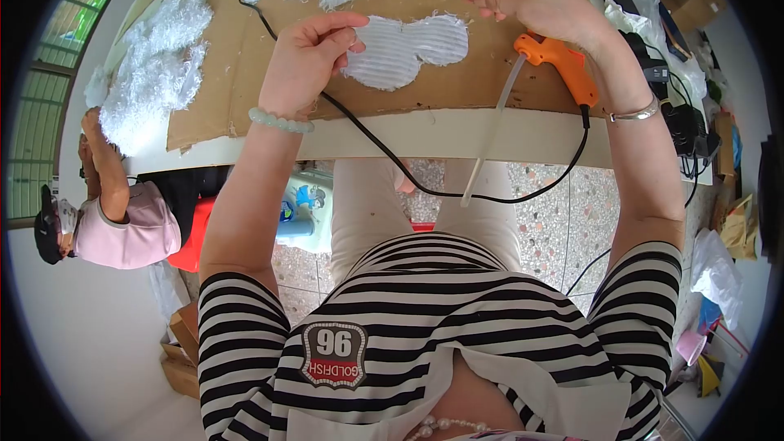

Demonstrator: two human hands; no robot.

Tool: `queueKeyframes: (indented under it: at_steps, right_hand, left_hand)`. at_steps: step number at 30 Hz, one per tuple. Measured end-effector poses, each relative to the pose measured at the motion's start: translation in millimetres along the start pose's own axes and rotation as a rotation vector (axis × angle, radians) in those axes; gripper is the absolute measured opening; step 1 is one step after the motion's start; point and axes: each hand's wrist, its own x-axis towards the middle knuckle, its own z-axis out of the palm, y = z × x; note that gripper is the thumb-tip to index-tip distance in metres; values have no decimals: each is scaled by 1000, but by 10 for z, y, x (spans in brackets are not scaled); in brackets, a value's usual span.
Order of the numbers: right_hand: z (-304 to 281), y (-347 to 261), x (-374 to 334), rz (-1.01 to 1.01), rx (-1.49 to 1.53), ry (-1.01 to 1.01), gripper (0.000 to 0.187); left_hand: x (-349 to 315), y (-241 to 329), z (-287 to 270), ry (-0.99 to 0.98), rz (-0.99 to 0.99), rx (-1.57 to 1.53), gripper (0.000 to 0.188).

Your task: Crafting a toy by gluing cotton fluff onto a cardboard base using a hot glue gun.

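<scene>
A flat white ribbed piece with two rounded lobes and frayed edges lies on a brown cardboard sheet. My left hand is over its left end, thumb and fingers drawn together. Whether it pinches the edge or something tiny does not show. Beyond the piece's right end my right hand is raised, its fingertips closed in a pinch; anything between them is too small to make out. Below my right wrist lies an orange glue gun, a long translucent glue stick jutting from its back toward me.
A black cord runs across the cardboard, sags over the table's front edge and meets the glue gun. Fluffy white fibre heaps lie left and at the back. Black adapters and cables crowd the right side. A person in pink works at left.
</scene>
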Motion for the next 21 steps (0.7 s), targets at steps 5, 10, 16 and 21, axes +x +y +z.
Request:
queueKeyframes:
  at_steps: [5,10,16,21]
  right_hand:
    - [109,223,0,-113,-13,42,20]
    - [209,215,-18,-246,-43,26,21]
    - [446,149,-11,-402,-445,-57,27]
    - [447,155,16,-430,-447,-62,27]
  left_hand:
    - [83,-26,16,-2,-21,38,20]
    - [97,-71,57,14,-22,84,18]
    - [127,-138,36,-33,12,171,19]
    - [131,-168,-34,-13,115,251,23]
